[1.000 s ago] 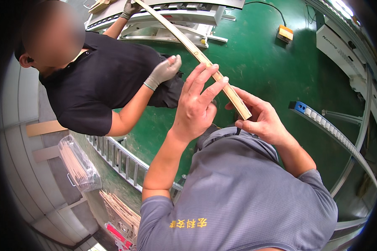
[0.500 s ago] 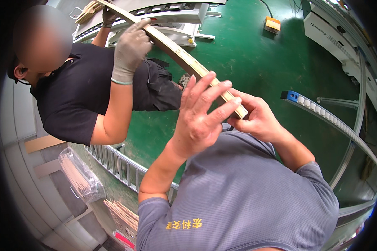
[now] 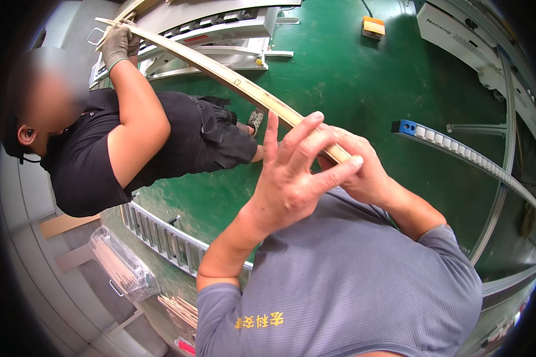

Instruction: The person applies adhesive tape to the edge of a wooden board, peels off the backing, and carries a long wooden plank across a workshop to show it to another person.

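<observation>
A long, narrow wooden strip (image 3: 244, 86) slants from the upper left down to my hands. My right hand (image 3: 358, 156) wraps round its near end from the right side, with some of its fingers hidden. My left hand (image 3: 292, 181) takes the same end from the left; its thumb lies by the tip, two fingers bend over the edge, and one finger sticks up. A co-worker's gloved hand (image 3: 118, 49) is at the far end of the strip, with the other glove partly hidden behind it.
The co-worker (image 3: 116, 143) stands at left. A grey machine table (image 3: 232, 30) is beyond. On the right, a roller rail (image 3: 452, 152) juts over the green floor (image 3: 333, 77). A ladder-like metal frame (image 3: 167, 238) and bagged wooden sticks (image 3: 119, 262) lie at lower left. An orange box (image 3: 373, 28) sits on the floor.
The co-worker's near glove has slid from the strip's middle to its far end. That far end now sits lower and further left. My hands stay on the near end, fingers slightly shifted.
</observation>
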Tool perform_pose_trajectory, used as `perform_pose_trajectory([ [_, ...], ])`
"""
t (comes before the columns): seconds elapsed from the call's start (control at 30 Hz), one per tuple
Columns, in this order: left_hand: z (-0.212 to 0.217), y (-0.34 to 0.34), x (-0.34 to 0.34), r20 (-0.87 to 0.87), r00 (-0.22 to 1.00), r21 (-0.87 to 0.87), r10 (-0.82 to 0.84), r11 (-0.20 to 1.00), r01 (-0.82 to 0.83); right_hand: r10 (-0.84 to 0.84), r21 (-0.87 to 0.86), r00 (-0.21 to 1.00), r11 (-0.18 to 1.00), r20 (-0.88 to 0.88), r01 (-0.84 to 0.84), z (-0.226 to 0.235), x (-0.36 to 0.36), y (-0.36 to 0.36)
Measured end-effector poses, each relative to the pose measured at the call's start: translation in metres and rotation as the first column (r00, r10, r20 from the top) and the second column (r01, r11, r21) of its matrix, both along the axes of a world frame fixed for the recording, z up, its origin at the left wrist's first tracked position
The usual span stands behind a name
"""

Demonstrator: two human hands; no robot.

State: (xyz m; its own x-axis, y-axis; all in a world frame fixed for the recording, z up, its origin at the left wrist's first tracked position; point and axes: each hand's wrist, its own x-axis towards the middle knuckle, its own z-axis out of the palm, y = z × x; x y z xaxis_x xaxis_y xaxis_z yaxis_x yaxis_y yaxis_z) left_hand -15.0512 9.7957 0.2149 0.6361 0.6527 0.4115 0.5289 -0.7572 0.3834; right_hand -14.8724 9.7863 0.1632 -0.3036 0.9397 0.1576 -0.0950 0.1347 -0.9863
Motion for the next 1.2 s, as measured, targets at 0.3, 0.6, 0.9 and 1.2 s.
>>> perform_pose_trajectory([
  [0.3,0.000,0.005,-0.008,-0.010,1.000,0.026,-0.010,1.000,0.010,-0.142,0.185,0.988,0.974,0.054,0.130,-0.003,-0.007,0.003],
  [0.6,-0.016,0.036,-0.056,0.207,0.923,-0.082,0.326,0.945,-0.315,-0.127,0.078,0.981,0.990,0.149,0.117,0.004,-0.008,0.001],
  [0.9,-0.073,0.013,-0.048,0.674,0.516,-0.739,0.529,0.469,0.483,-0.130,0.223,0.982,0.970,0.135,0.098,-0.008,-0.014,-0.007],
  [1.2,-0.060,0.016,-0.035,0.547,0.580,-0.825,0.603,0.273,0.495,-0.191,0.470,0.938,0.882,0.289,0.035,-0.006,-0.014,-0.007],
])
